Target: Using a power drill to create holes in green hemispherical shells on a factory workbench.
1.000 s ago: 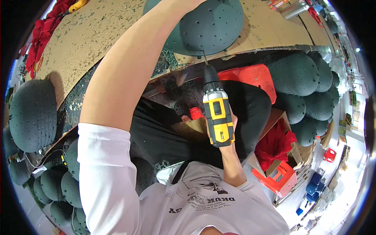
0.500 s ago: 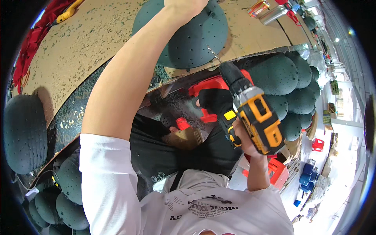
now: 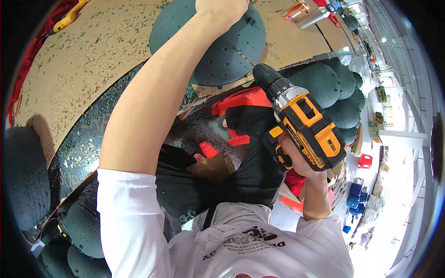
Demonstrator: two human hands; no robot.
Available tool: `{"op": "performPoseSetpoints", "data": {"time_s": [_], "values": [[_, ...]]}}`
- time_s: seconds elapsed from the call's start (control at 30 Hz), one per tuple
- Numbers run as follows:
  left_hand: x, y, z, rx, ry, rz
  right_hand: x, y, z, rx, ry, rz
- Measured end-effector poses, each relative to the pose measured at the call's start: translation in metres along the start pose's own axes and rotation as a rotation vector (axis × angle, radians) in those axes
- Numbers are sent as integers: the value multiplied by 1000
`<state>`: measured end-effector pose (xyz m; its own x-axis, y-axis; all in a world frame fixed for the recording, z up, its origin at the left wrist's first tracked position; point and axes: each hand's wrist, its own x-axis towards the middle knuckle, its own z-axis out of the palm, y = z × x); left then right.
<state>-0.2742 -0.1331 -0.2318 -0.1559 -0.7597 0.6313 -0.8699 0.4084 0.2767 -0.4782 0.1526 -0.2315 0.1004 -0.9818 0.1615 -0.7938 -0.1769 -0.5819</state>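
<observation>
A dark green dome-shaped piece (image 3: 218,62), dotted with small holes, rests on the cardboard-covered bench ahead of me. My left hand (image 3: 223,10) is at the dome's far part, cut by the upper picture edge, so its fingers are hidden. My right hand (image 3: 296,155) is closed round the handle of a yellow and black cordless drill (image 3: 301,123). The drill's long bit (image 3: 244,57) points at the dome's near right part, its tip over the holed surface; whether it touches, I cannot tell. A small dark green bit (image 3: 251,21) lies on the dome.
Stacked holed domes stand at right (image 3: 320,83), at left (image 3: 28,176) and lower left (image 3: 83,227). Green shavings litter the cardboard (image 3: 92,51). A yellow-handled tool (image 3: 67,18) lies far left; a metal bottle (image 3: 313,17) and a can (image 3: 295,10) are far right. A red stool (image 3: 248,99) is under the bench.
The drill in my right hand has moved up and left against the dome, its bit now further over the surface. The whole view has shifted slightly. My left hand remains at the dome.
</observation>
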Motion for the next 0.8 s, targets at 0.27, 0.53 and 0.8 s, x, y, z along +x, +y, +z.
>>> {"op": "performPoseSetpoints", "data": {"time_s": [0.27, 0.53, 0.8], "values": [[-3, -3, 14, -11, 68, 19, 23, -32, -25, -177, -5, -191], [-3, 3, 2, 5, -14, 9, 66, -10, -14, -280, -158, -253], [-1, -4, -2, 22, -32, 14, 71, -24, -5, -129, -115, -123]]}}
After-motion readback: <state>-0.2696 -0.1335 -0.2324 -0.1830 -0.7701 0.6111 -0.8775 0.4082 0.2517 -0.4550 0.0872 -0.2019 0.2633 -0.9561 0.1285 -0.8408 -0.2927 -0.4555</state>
